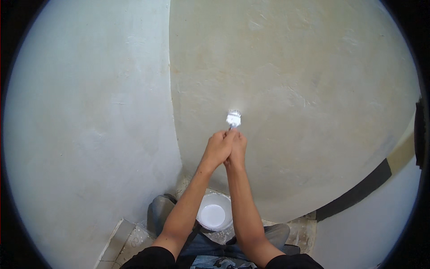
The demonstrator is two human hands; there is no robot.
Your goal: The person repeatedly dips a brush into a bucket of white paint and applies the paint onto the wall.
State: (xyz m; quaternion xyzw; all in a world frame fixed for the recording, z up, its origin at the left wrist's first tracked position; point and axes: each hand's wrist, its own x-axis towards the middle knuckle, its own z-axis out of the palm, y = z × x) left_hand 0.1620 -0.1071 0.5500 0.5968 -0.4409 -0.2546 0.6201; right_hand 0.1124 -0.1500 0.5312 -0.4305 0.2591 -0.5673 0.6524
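Both of my arms reach forward, and my left hand and my right hand are closed together around the handle of a paintbrush. Its head, coated in white paint, points up from my fingers at the beige wall. The bristle tips are at or very close to the wall surface; contact cannot be made out exactly. Most of the handle is hidden inside my hands. Below my forearms, between my bent knees, a white bucket stands on the floor with white paint in it.
A pale white wall meets the beige one in a corner left of my hands. The tiled floor is spotted with white. A dark band runs along an edge at the right, beside another pale surface.
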